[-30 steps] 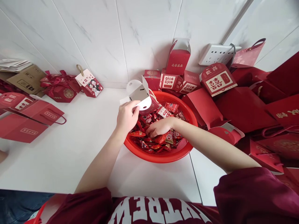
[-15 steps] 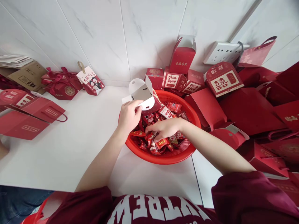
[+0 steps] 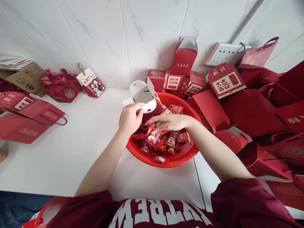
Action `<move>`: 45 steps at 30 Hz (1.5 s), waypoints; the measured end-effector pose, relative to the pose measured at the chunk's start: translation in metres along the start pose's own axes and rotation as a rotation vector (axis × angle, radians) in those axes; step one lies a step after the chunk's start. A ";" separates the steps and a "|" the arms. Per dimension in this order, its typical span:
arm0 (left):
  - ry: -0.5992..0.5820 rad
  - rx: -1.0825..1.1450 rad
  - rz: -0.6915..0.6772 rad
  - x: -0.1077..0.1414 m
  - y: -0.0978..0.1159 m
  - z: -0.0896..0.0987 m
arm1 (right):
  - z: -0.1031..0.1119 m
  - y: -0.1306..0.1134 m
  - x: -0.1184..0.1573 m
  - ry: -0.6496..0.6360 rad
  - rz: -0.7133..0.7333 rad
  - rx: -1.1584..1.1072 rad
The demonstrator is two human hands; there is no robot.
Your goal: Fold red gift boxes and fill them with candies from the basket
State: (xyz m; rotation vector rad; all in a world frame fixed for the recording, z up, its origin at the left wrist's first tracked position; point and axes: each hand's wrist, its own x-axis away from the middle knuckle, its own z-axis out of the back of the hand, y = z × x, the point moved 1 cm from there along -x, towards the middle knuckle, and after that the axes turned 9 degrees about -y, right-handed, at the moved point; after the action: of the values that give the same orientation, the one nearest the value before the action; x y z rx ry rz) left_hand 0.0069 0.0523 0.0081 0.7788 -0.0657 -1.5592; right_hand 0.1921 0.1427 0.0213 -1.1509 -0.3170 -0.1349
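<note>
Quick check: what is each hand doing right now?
Left hand: closed on the open red-and-white paper gift box.
Right hand: holding red-wrapped candies over the round red plastic basket.

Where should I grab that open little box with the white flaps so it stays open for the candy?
Probably by its near side wall, coming from the left, as the left hand does now. The open box tilts over the red basket with its white flaps spread upward, so pinching a flap might fold it shut. Gripping the wall keeps the mouth clear for the right hand with candies.
</note>
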 end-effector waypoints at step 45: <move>0.057 -0.541 -0.544 0.007 0.015 0.007 | -0.002 -0.064 0.026 1.097 0.117 0.568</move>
State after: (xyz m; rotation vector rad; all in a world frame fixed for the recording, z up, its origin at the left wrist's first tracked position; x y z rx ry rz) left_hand 0.0172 0.0411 0.0177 0.4196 0.6335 -1.9375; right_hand 0.2004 0.1162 0.0848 -0.4072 0.6537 -0.5082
